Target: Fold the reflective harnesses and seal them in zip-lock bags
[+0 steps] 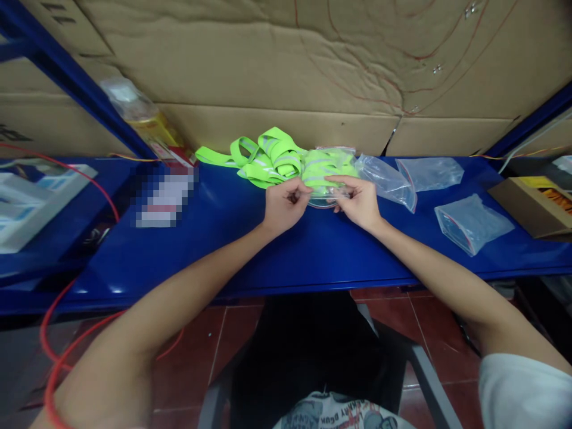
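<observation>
My left hand (284, 205) pinches the near edge of a clear zip bag (322, 203) at the middle of the blue shelf. The fingers of my right hand (361, 201) grip the right part of that same edge. Bright yellow-green straps with grey reflective stripes (328, 164) show through or lie under the bag's plastic; which of these, I cannot tell. Directly left of it, a loose heap of the same reflective straps (272, 158) lies in loops on the shelf. My fingertips partly hide the bag's edge.
More clear zip bags lie to the right: one beside my hand (386, 179), a bag behind it (431, 173) and a nearer bag (473, 224). A cardboard box (527, 205) stands far right, a bottle (143, 113) back left. Cardboard (268, 71) backs the blue shelf (214, 244).
</observation>
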A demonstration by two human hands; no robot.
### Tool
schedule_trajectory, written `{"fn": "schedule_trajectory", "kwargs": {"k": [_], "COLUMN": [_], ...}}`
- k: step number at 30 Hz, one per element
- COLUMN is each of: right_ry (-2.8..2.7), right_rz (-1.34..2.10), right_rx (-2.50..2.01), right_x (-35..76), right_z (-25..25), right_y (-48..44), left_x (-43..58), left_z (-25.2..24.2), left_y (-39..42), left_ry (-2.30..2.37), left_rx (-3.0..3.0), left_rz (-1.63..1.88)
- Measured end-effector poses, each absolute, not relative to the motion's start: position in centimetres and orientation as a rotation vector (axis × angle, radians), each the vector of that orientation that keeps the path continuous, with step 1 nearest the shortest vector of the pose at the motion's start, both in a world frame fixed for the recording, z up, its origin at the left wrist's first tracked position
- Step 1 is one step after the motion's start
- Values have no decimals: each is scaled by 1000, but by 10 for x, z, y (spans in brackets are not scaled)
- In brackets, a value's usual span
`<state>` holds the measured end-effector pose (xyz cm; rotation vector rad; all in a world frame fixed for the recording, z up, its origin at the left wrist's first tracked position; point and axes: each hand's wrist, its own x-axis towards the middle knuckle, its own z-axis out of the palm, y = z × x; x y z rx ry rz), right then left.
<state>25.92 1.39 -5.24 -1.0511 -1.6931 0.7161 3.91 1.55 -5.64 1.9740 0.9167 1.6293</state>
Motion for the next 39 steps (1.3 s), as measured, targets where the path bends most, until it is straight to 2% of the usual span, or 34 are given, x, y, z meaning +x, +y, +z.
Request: {"fn": "schedule_trajectory", "kwargs": {"k": [3, 10, 15, 21, 31, 39], "right_ry": [-1770, -1697, -1780, -1882, -1800, -1830], "right_rz": [662, 807, 686, 609, 412, 158], "right_rx": [-1058, -1020, -1031, -1076, -1168, -1179], "right_x": [262, 264, 266, 268, 280, 277], "right_z": [-50, -53, -50, -43, -46, -29], "right_y": [14, 20, 15, 10, 25, 15], "left_x": [35, 27, 27, 24, 28, 12], "left_z": [-56, -54, -60, -64, -51, -44], "left_y": [17, 19, 22, 28, 16, 21], "left_ry": [941, 1056, 892, 908, 995, 852], "left_rx": [2025, 2173, 1996, 1944, 2286, 2759], "left_rz": [1582, 1402, 1389, 1424, 1370, 1334]}}
